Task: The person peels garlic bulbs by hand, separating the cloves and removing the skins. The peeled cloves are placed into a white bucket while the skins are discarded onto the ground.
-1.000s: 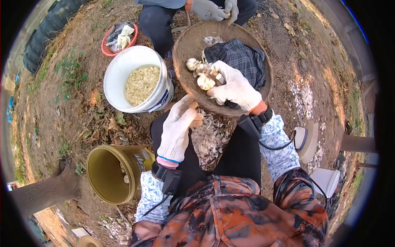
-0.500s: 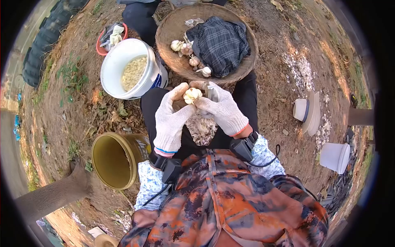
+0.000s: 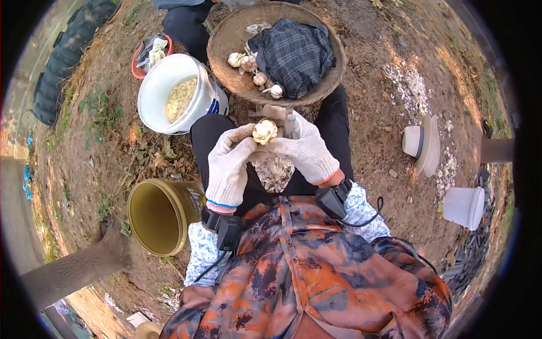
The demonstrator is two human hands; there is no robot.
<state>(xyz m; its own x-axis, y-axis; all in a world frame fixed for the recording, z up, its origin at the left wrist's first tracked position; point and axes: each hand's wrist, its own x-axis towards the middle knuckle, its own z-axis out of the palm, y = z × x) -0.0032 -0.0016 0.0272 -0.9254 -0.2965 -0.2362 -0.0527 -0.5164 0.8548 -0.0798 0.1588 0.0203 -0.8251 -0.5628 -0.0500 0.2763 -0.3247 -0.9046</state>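
Observation:
A pale garlic bulb (image 3: 265,131) with its cloves showing is held between my two gloved hands. My left hand (image 3: 230,161) pinches its left side with thumb and fingers. My right hand (image 3: 304,144) has its thumb against the bulb's lower right, and a small greyish tool (image 3: 289,124), partly hidden, lies within its curled fingers. Below the hands, between my legs, is a heap of garlic skins (image 3: 274,172). Just beyond them, a wicker basket (image 3: 237,85) holds whole garlic bulbs (image 3: 248,63) and a dark checked cloth (image 3: 293,56).
A white bucket (image 3: 148,101) of peeled cloves stands left, with a red basin (image 3: 135,68) behind. Nearer is an empty yellowish bucket (image 3: 155,217). To the right are a hat (image 3: 415,141) and a white tub (image 3: 463,206). Another person's leg (image 3: 186,28) shows beyond.
My fingers have shifted slightly around the bulb, which now shows more fully above my thumbs. The view has shifted a little, moving the basket left and up.

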